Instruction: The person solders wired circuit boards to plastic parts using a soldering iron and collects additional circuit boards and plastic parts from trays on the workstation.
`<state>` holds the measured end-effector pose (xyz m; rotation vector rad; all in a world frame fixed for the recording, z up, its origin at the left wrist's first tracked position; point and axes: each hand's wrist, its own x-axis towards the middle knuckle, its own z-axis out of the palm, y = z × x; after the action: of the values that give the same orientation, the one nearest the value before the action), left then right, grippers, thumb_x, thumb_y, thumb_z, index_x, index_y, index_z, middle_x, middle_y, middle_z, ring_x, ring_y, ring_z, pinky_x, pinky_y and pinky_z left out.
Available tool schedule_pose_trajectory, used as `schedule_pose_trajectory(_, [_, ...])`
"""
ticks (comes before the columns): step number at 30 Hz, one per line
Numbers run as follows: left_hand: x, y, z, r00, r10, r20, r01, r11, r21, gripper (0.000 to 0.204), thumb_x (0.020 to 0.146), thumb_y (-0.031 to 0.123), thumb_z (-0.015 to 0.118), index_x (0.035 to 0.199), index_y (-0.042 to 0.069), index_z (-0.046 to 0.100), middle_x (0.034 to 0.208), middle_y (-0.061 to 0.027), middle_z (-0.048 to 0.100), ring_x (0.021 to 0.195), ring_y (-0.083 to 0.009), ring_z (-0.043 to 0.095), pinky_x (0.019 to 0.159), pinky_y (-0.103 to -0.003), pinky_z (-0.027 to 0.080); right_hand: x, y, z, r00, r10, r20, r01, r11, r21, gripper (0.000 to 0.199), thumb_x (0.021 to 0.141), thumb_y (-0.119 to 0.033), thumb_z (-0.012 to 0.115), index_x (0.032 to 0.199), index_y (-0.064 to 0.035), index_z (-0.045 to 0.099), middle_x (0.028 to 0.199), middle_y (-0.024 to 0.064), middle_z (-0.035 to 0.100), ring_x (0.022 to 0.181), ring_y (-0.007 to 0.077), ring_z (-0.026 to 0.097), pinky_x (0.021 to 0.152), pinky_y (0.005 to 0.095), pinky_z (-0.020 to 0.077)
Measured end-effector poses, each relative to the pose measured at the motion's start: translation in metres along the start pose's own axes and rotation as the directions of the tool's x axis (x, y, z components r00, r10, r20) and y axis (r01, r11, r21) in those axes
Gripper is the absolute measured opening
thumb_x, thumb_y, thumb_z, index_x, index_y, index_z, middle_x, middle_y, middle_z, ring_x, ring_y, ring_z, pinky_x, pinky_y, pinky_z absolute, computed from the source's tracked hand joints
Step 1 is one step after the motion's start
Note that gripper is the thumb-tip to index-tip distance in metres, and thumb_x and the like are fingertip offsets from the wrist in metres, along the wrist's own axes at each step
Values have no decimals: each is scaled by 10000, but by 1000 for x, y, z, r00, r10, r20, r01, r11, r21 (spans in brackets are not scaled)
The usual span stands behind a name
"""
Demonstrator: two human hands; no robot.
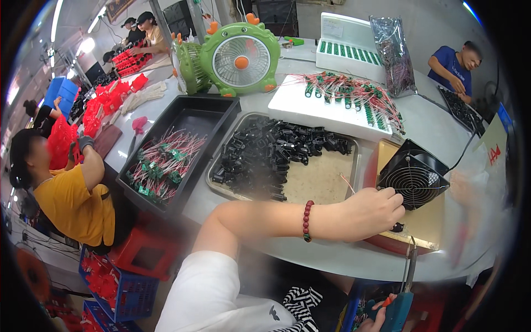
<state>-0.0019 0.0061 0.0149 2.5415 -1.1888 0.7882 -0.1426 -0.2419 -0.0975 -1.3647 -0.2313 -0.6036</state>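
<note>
My left hand [371,214], with a beaded bracelet at the wrist, is closed in front of a black fan. A small black plastic part [397,227] shows under its curled fingertips, and a thin pale wire [347,182] sticks out behind the hand. Low at the right, my right hand [376,318] is wrapped round a teal gun-shaped soldering tool [399,311], a finger at its orange trigger. The tool's long metal tip points up, just below the left hand. A metal tray [323,180] behind my left forearm holds many black plastic parts [265,149].
The black fan [412,180] stands on a red-sided box [381,157]. A black bin [218,108] holds green wired boards [160,169]. Behind are a white foam tray [293,105] with wired boards and a green fan [240,58]. People sit at left [83,193] and right [453,69].
</note>
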Motion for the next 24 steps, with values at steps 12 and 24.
schedule_pose_trajectory(12, [-35,12,-95,968,-251,-4,234,908,-348,152,799,78,590,891,7,493,841,-125,533,807,-298,568,673,-361,478,5,25,-6,998,39,40,-40,999,28,358,791,14,482,1139,58,555,1062,135,619,691,156,545,622,227,431])
schedule_pose_trajectory(24, [-166,-49,-250,377,-916,140,783,234,-576,132,840,82,612,955,34,568,767,31,559,641,-26,548,566,-162,456,2,37,2,994,80,74,-86,993,76,365,793,-13,486,1145,61,546,1071,137,606,691,155,537,623,230,424])
